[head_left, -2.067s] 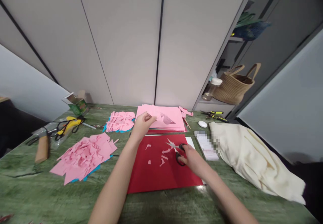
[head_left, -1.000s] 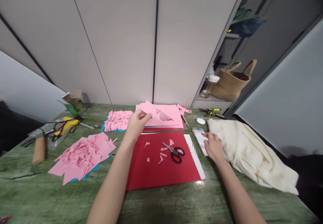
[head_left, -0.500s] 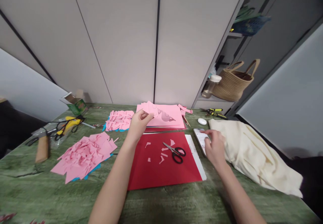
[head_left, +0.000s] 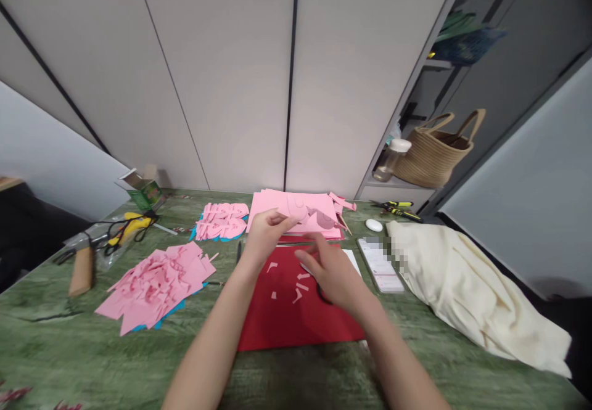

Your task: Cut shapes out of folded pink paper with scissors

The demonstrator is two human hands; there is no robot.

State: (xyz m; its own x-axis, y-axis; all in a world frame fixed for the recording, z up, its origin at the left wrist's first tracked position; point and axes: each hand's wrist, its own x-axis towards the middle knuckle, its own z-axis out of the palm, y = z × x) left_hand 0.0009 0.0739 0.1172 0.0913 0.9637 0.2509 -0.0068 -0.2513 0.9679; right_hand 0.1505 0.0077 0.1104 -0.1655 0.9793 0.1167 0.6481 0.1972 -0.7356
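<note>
My left hand (head_left: 268,234) pinches a partly cut pink paper piece (head_left: 298,208) with drawn curves, held above the back edge of the red sheet (head_left: 296,323). Close by on the right, my right hand (head_left: 330,265) hovers over that sheet, fingers apart and holding nothing. It hides most of the black scissors (head_left: 324,296). Small pink scraps (head_left: 301,286) lie on the red sheet. To the right lies a phone (head_left: 382,265) with its screen lit.
A heap of pink cuttings (head_left: 160,283) and cut pink shapes (head_left: 222,221) lie left. Pink sheets (head_left: 268,200) are stacked behind. Cream cloth (head_left: 462,280), a white oval object (head_left: 374,225) and yellow-black pliers (head_left: 400,204) are right; a glue gun (head_left: 129,228) is far left.
My right hand has moved left from the phone to above the scissors, near my left hand. The pink piece stays in my left hand. The view has shifted slightly.
</note>
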